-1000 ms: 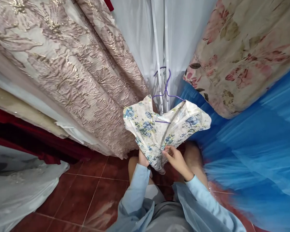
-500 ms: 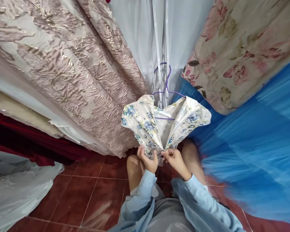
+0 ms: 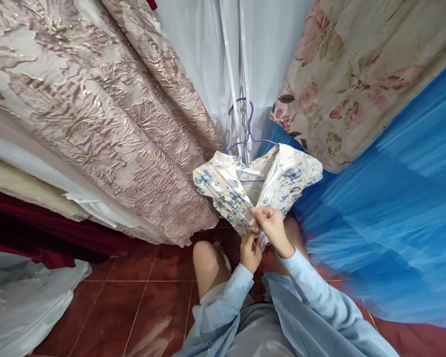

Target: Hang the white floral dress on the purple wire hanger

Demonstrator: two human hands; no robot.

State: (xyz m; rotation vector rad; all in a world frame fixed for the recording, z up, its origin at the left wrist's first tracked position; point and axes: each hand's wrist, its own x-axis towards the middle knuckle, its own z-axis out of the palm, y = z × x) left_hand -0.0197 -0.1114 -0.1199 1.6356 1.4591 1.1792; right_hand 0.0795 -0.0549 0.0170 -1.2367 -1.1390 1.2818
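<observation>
A white floral garment [image 3: 226, 193] with blue and yellow flowers hangs on a purple hanger [image 3: 250, 124]. Its neckline falls open in a V that narrows to a point at my fingers. My right hand [image 3: 273, 225] is closed in a pinch at the base of that V, on the zipper; the pull itself is hidden by the fingertips. Just below, my left hand [image 3: 250, 253] grips the garment's lower cloth between thumb and fingers. The cloth is drawn taut between the shoulders and my left hand.
White straps [image 3: 228, 74] hang behind the hanger. A pink-gold brocade gown [image 3: 134, 148] hangs at left, a beige floral dress [image 3: 342, 94] and blue tulle [image 3: 379, 213] at right. Dark red cloth [image 3: 52, 228] and pale fabric [image 3: 29, 302] reach toward the red tiled floor [image 3: 163, 302].
My right hand has moved up along the opening, and the V has closed further. My left hand has gone from loosely open at the left side to gripping the cloth below the right.
</observation>
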